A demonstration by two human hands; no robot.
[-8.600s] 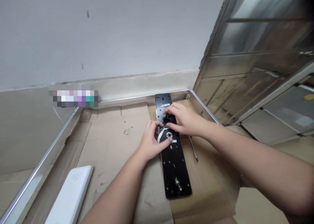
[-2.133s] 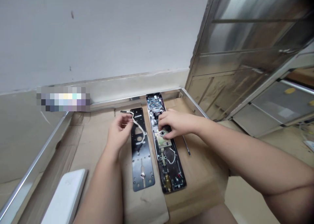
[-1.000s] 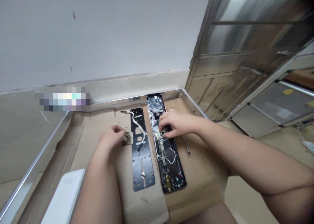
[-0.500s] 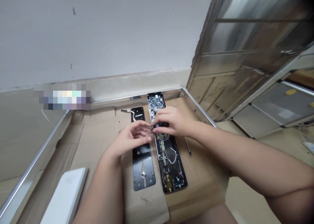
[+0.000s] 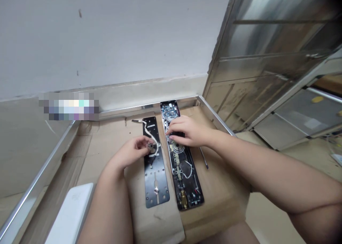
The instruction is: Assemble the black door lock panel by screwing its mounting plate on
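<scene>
My left hand (image 5: 135, 149) pinches a small round metal part (image 5: 151, 148) between thumb and fingers, just above a long black plate (image 5: 156, 181). A white cable (image 5: 152, 135) with dark ends runs across this plate. To the right lies an opened black housing, like a smart door lock (image 5: 190, 187), with a blue circuit board (image 5: 171, 111), a round piece (image 5: 176, 147), loops of wire and a brass-coloured part (image 5: 184, 199). Over the housing's middle is my right hand (image 5: 188, 130), its curved fingers and thumb apart, with nothing visible between them. The fingers hide some of the inner parts.
Cardboard (image 5: 107, 140) lines the table, which has a raised metal rim (image 5: 216, 115). A thin screwdriver-like rod (image 5: 204, 158) lies right of the housing. At the near left is a white box-like object (image 5: 71, 212). A wall stands behind, with a metal door (image 5: 256, 58) to the right.
My left hand has moved left, away from my right hand, carrying the small round part over to the black plate. My right hand has stayed over the housing, its fingertips now free of that part.
</scene>
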